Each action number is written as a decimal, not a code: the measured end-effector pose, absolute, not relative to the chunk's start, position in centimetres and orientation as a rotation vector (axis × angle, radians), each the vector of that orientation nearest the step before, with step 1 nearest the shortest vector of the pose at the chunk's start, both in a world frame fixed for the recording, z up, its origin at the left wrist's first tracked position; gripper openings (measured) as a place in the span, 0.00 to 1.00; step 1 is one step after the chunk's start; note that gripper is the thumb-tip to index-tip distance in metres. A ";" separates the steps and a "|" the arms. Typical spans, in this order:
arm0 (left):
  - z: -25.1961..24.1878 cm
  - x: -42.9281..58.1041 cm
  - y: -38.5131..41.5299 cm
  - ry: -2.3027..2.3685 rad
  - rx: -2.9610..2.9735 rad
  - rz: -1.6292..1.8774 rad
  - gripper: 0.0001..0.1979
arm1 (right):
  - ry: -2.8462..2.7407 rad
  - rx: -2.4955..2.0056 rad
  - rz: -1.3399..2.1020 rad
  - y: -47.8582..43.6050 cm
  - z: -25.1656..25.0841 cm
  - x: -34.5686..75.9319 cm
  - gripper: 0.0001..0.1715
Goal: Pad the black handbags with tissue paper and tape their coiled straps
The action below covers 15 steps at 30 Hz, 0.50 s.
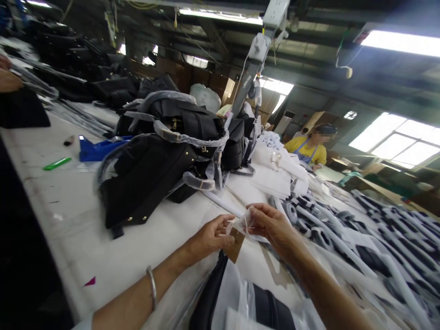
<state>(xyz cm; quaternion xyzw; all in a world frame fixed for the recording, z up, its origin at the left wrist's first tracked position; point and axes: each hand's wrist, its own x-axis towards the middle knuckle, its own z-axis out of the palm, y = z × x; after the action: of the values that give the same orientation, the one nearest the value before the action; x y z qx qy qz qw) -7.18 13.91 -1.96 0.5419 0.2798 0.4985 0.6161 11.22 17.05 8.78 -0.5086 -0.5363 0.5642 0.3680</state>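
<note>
Both of my hands meet over the table at a crumpled piece of clear plastic [244,222]. My left hand [218,233] has its thumb and fingers closed on the plastic and the edge of a brown tag [234,246], which hangs below the fingers. With thumb and fingertips together, my right hand [266,223] pinches the plastic's other side. Right below lies a black bag [271,307], partly wrapped in white and clear sheeting and cut off by the lower frame edge.
Black handbags [147,169] with plastic-wrapped handles are heaped ahead. A blue tape dispenser [99,149] and a green cutter [57,163] lie at left. Wrapped straps [343,238] cover the right side. A person in yellow [305,146] works farther back; another person's hand [8,75] shows far left.
</note>
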 end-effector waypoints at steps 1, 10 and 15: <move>-2.0 -7.0 13.8 0.608 1.207 1.112 0.32 | -1.387 -1.318 1.414 17.1 8.3 10.7 0.28; -2.2 -7.5 13.9 0.686 1.169 1.178 0.15 | -2.228 -1.349 0.348 17.5 6.4 10.2 0.24; -1.5 -8.1 13.6 0.671 1.198 1.163 0.11 | -2.436 -1.192 0.395 17.0 6.5 9.7 0.26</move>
<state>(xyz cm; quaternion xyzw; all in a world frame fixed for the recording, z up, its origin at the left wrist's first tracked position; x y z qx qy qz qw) -8.14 13.61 -1.54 0.5215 0.2919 0.5061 0.6218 9.66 17.01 6.46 -0.4263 -0.8710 0.1413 0.1991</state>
